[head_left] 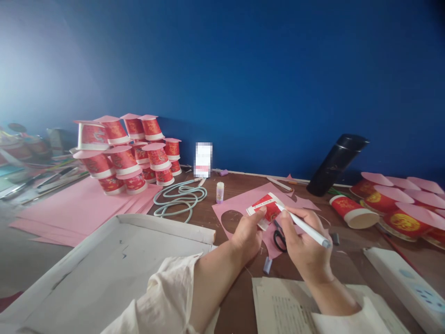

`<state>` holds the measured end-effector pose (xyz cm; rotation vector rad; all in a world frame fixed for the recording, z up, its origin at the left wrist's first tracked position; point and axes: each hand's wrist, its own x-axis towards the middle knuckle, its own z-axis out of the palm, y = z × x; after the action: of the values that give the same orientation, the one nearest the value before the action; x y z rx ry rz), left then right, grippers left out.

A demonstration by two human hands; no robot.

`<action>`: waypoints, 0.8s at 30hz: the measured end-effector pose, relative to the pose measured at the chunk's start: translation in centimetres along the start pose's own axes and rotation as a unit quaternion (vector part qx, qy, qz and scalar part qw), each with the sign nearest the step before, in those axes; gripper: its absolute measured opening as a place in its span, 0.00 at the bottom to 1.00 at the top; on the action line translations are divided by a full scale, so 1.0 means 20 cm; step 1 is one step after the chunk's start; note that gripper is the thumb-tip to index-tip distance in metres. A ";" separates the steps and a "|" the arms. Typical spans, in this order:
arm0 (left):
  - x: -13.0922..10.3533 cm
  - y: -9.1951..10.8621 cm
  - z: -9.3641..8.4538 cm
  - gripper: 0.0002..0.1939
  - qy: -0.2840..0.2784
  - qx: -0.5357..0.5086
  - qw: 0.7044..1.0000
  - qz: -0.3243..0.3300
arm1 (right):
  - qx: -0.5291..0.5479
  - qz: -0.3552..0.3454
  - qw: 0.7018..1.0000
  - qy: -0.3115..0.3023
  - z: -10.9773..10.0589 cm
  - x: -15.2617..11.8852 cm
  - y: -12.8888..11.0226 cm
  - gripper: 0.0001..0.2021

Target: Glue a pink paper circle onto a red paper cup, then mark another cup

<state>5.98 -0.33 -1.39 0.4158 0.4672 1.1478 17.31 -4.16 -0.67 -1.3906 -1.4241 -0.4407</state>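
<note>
My left hand [247, 234] is closed on a red paper cup [266, 204] with white edges and a printed white strip. My fingers cover part of it, so I cannot tell whether it is whole. In my right hand [306, 250] is a white marker pen [308, 226], its tip pointing left at the cup's printed side. Whether the tip touches is unclear. Beneath both hands lies a pink paper sheet [239, 199] with a round hole cut out. Black-handled scissors [279, 240] rest on it, partly hidden. A small pale purple cap [267, 265] sits nearer me.
Stacked red cups with pink discs [123, 160] stand back left, by pink sheets [62, 211] and a coiled cable [181, 199]. A shallow white box [104, 264] fills front left. Right are a black flask [335, 164], a tipped cup [352, 211] and a power strip [406, 283].
</note>
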 end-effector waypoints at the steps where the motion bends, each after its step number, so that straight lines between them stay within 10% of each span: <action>1: 0.00 0.00 0.00 0.11 -0.001 -0.001 1.000 0.002 | -0.003 -0.003 1.000 0.000 0.00 0.00 0.00 0.11; 24: 0.00 0.01 0.00 0.14 -0.006 0.011 1.000 -0.005 | 0.004 -0.019 1.000 -0.013 0.01 0.00 -0.01 0.09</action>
<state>5.82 -0.35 -1.21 0.4397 0.4716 1.1313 17.06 -4.05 -0.77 -1.3696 -1.4745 -0.4414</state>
